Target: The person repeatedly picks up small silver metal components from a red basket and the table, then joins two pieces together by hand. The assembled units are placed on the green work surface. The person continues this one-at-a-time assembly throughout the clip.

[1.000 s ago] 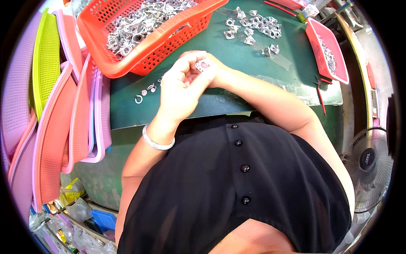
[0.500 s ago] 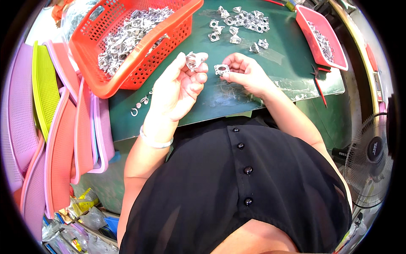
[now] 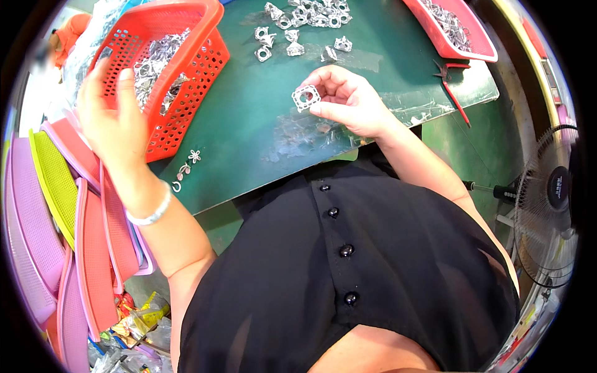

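My right hand [image 3: 348, 102] pinches a small square silvery metal piece with a round hole [image 3: 306, 97] between thumb and fingers, above the green table [image 3: 249, 118]. Over at the left, my left hand [image 3: 115, 121] is raised at the near left side of a red perforated plastic basket [image 3: 198, 81]. Its fingers are spread and I see nothing held in them. Inside the basket lies a heap of silvery metal pieces [image 3: 158, 62], partly hidden by the basket's wall. Similar loose silvery pieces [image 3: 320, 13] are grouped on the table beyond my right hand.
A pink tray [image 3: 482, 51] of metal pieces stands at the right, with red-handled pliers [image 3: 454, 93] near it. Tiny metal ornaments [image 3: 194, 156] lie by the table's left edge. Stacked coloured baskets [image 3: 53, 180] are at the left, a fan [image 3: 556, 186] at the right.
My left hand has gone left from beside the right hand to the red basket, and the silvery piece it held no longer shows in it. My right hand keeps its piece. The view has shifted.
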Motion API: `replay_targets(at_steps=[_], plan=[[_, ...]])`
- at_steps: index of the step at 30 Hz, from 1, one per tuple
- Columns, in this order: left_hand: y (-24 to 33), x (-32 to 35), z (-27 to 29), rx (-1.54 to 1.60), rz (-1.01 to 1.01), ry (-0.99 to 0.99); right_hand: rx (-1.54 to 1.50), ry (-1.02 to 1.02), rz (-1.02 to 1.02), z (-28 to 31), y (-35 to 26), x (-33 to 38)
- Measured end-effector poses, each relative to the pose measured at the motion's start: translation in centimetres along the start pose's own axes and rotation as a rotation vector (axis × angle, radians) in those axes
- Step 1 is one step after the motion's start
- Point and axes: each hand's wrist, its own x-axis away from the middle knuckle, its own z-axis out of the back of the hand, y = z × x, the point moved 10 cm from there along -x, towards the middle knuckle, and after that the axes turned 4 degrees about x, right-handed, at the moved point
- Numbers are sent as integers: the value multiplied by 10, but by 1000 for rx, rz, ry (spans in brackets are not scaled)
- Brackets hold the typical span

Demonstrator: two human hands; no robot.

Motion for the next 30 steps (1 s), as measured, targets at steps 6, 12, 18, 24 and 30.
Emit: replay_targets(at_steps=[6, 12, 18, 24, 30], plan=[[62, 77, -85, 533, 165, -521, -49, -12, -33, 1, 2, 4], [98, 111, -118, 747, 240, -774, -118, -15, -43, 1, 0, 6], [101, 116, -125, 839, 259, -718, -168, -26, -31, 0, 1, 7], [99, 117, -126, 804, 263, -634, -166, -29, -25, -3, 1, 7], [104, 112, -124, 753, 191, -587, -125, -34, 17, -2, -5, 6]])
